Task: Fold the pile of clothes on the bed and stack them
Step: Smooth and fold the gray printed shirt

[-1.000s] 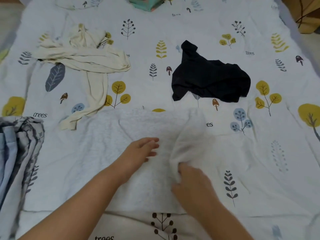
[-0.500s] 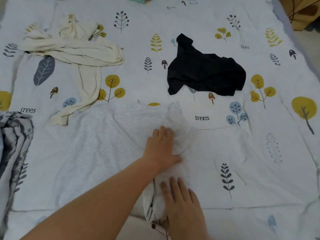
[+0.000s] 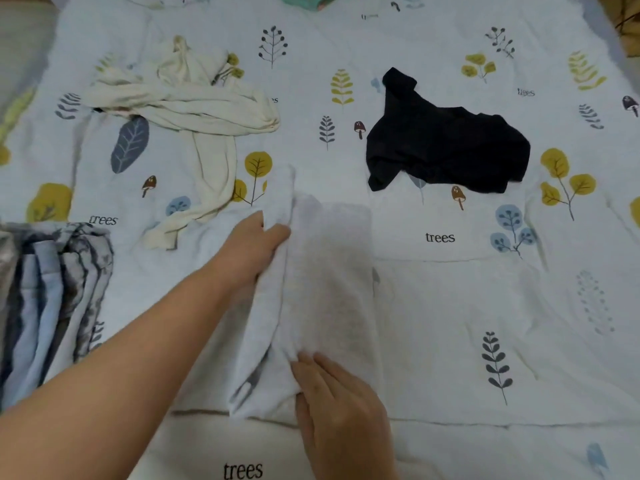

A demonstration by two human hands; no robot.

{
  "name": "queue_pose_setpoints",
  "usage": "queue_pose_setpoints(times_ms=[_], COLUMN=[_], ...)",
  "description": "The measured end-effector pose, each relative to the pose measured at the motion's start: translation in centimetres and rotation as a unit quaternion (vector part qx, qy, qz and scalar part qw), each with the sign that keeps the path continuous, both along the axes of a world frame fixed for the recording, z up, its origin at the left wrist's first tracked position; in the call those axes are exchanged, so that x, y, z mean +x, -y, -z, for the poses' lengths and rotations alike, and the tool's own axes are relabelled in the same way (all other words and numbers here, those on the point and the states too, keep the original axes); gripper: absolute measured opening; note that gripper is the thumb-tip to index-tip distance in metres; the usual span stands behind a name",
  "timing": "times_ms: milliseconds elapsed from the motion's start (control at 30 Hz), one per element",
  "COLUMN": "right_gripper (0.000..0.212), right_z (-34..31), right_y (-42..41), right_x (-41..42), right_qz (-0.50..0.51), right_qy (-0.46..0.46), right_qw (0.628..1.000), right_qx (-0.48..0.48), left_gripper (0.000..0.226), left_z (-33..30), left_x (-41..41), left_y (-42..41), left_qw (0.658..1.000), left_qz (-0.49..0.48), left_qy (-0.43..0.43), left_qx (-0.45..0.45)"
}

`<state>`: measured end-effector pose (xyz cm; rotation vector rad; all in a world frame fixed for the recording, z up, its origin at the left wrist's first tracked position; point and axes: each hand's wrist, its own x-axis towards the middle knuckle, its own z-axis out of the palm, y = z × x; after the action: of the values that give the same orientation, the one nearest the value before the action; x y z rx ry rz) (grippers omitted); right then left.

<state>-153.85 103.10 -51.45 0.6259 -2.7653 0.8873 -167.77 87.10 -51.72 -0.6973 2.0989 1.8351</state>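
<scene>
A white textured garment (image 3: 329,278) lies on the bed in front of me, folded into a long narrow strip. My left hand (image 3: 256,244) grips its left folded edge near the far end, fingers curled round the cloth. My right hand (image 3: 339,403) lies flat on the near end, fingers straight, pressing it down. A cream garment (image 3: 187,109) lies crumpled at the back left. A black garment (image 3: 446,147) lies crumpled at the back right.
The bed (image 3: 485,306) wears a white cover printed with leaves, trees and mushrooms. A stack of folded blue and grey patterned cloth (image 3: 48,299) sits at the left edge. A teal item (image 3: 304,0) peeks in at the top edge.
The white garment's left side has been folded over toward the middle. My left hand moved left and up to grip the folded edge. My right hand stayed pressing the near end.
</scene>
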Motion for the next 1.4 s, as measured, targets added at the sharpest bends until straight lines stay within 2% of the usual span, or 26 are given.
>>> queue_pose_setpoints(times_ms=[100, 167, 200, 300, 400, 433, 500, 567, 600, 700, 800, 900, 967, 1033, 1167, 1233, 1333, 1400], right_gripper=[0.021, 0.021, 0.023, 0.057, 0.055, 0.05, 0.048, 0.057, 0.061, 0.062, 0.06, 0.066, 0.07, 0.073, 0.052, 0.057, 0.069, 0.057], right_z=[0.4, 0.9, 1.2, 2.1, 1.8, 1.7, 1.7, 2.1, 2.2, 2.4, 2.9, 2.6, 2.3, 2.0, 1.2, 0.4, 0.0, -0.3], right_y=[4.3, 6.4, 7.3, 8.7, 8.1, 7.5, 6.1, 4.6, 3.7, 1.4, -0.3, -0.9, -1.1, -1.5, -2.4, -2.4, -2.6, -2.5], right_x=[0.0, 0.4, 0.6, 1.2, 1.2, 0.9, 0.1, -0.8, -1.5, -3.3, -3.4, -3.2, -3.1, -3.1, -3.0, -3.0, -3.1, -3.7], right_qz=[-0.047, -0.092, -0.109, -0.147, -0.162, -0.154, -0.096, -0.015, 0.025, 0.101, 0.156, 0.171, 0.167, 0.148, 0.127, 0.122, 0.071, 0.033], right_qy=[0.015, 0.099, 0.142, 0.21, 0.204, 0.189, 0.178, 0.198, 0.213, 0.301, 0.39, 0.464, 0.51, 0.53, 0.521, 0.523, 0.483, 0.438], right_qw=[0.999, 0.99, 0.981, 0.95, 0.949, 0.956, 0.971, 0.972, 0.966, 0.927, 0.901, 0.868, 0.843, 0.835, 0.84, 0.831, 0.862, 0.895], right_qx=[0.0, 0.038, 0.076, 0.176, 0.181, 0.162, 0.127, 0.128, 0.143, 0.2, 0.109, 0.041, 0.025, 0.019, -0.084, -0.149, -0.136, -0.077], left_gripper=[0.022, 0.019, 0.019, 0.029, 0.054, 0.056, 0.045, 0.03, 0.031, 0.054, 0.082, 0.097, 0.099, 0.1, 0.097, 0.095, 0.076, 0.058], left_z=[-0.2, 0.7, 1.4, 3.3, 4.2, 4.3, 4.2, 4.1, 4.0, 4.1, 3.9, 3.8, 3.8, 3.7, 3.0, 2.0, 0.0, -1.3], left_x=[1.2, 2.1, 2.6, 3.9, 4.0, 3.8, 3.6, 4.2, 4.8, 7.7, 10.9, 13.8, 15.1, 16.0, 17.2, 17.1, 16.1, 14.9], left_y=[4.9, 7.1, 8.0, 8.7, 8.2, 8.0, 8.1, 8.5, 8.6, 8.7, 8.2, 8.4, 8.4, 8.6, 8.5, 8.4, 8.8, 9.3], left_qw=[0.996, 0.991, 0.989, 0.985, 0.97, 0.963, 0.96, 0.959, 0.952, 0.932, 0.93, 0.917, 0.919, 0.938, 0.973, 0.983, 0.992, 0.989], left_qz=[-0.067, -0.12, -0.133, -0.092, -0.034, -0.011, -0.003, -0.053, -0.079, -0.076, -0.025, 0.03, 0.051, 0.044, 0.043, 0.014, -0.054, -0.081], left_qy=[-0.003, 0.035, 0.062, 0.092, 0.045, 0.038, 0.011, 0.002, 0.02, 0.106, 0.161, 0.208, 0.235, 0.228, 0.146, 0.115, 0.109, 0.118], left_qx=[0.058, 0.046, 0.019, -0.117, -0.237, -0.267, -0.28, -0.278, -0.294, -0.337, -0.33, -0.339, -0.313, -0.257, -0.173, -0.139, -0.011, 0.032])
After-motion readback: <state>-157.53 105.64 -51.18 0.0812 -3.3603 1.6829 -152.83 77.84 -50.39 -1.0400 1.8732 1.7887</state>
